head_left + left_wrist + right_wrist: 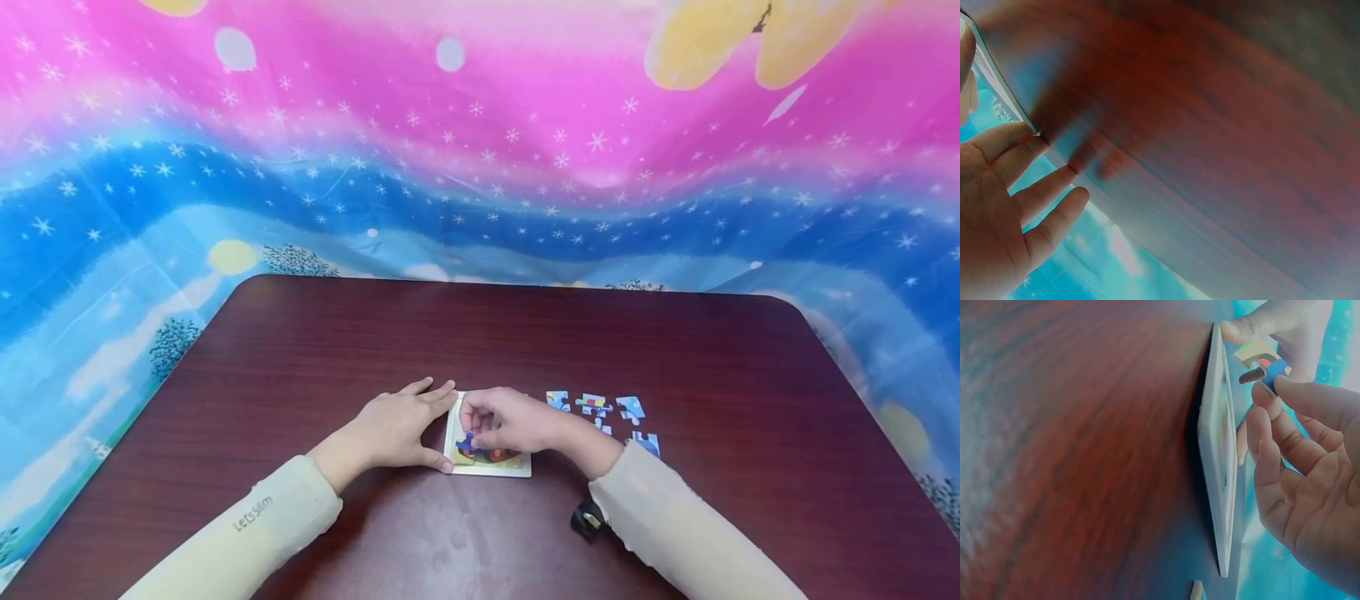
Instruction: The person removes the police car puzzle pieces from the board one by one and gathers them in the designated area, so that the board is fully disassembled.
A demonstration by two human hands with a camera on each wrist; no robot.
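In the head view, a small puzzle board [491, 471] with a pale frame lies flat on the table, a picture partly visible inside it. My left hand [401, 425] rests along the board's left side with fingers straight and spread, the thumb near its close corner. In the left wrist view, fingertips of the left hand [1004, 206] touch the board's edge. Over the board, my right hand [510, 421] pinches a jigsaw piece [1266, 367] between thumb and index finger. Blue, yellow and brown show on that piece, raised and tilted in the right wrist view. The right hand hides much of the board's picture.
Several loose jigsaw pieces lie right of the board, among them a red-and-yellow one [594, 404] and a blue one [631, 408]; the right forearm partly covers some. A black device [587, 521] sits at the right wrist. Patterned cloth [480, 183] hangs behind the brown table [375, 325].
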